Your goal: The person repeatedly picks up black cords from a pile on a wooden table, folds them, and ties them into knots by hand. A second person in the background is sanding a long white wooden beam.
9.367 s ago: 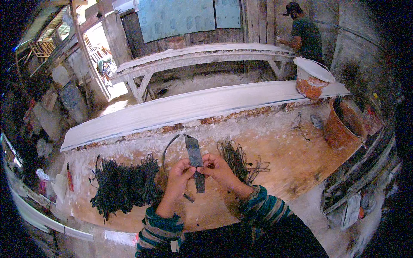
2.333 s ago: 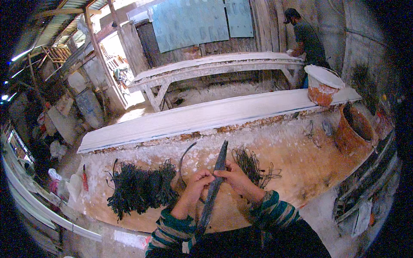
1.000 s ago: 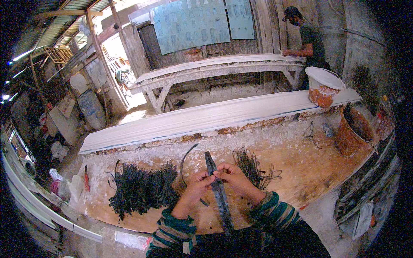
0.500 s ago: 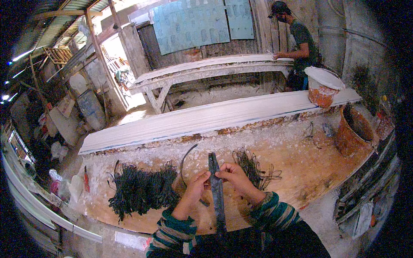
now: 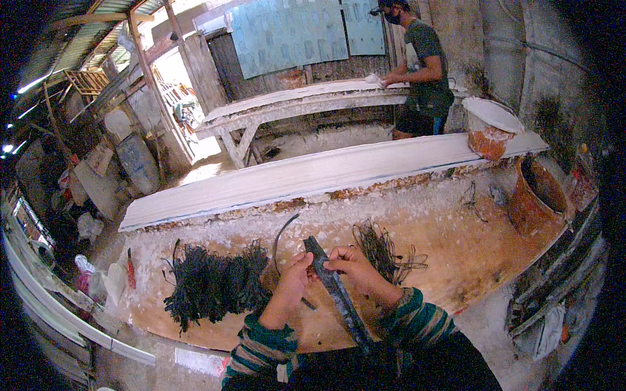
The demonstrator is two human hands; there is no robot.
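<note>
A long, flat dark strip (image 5: 340, 296), its material unclear, slants from between my hands down toward my lap. My left hand (image 5: 291, 281) pinches it near the upper end from the left. From the right, my right hand (image 5: 357, 270) grips the same end with thumb and fingers, close beside the left. Left of my hands, a thick pile of black strands in bundles (image 5: 215, 283) lies on the wooden board. A smaller loose bundle of dark looped strands (image 5: 379, 251) rests beyond my right hand. One thin curved black strip (image 5: 280, 238) passes behind my left hand.
Beyond the wooden board (image 5: 450, 260) runs a long white-coated plank (image 5: 293, 186). A white-topped bucket (image 5: 490, 130) stands at its right end, with an orange-brown bucket (image 5: 536, 199) nearer. A red-handled tool (image 5: 131, 270) lies far left. Another person (image 5: 424, 65) works at the back bench (image 5: 313, 101).
The dark strip has tilted, its upper end swinging left and its lower end right, with both hands still on it. The person at the back bench has moved left.
</note>
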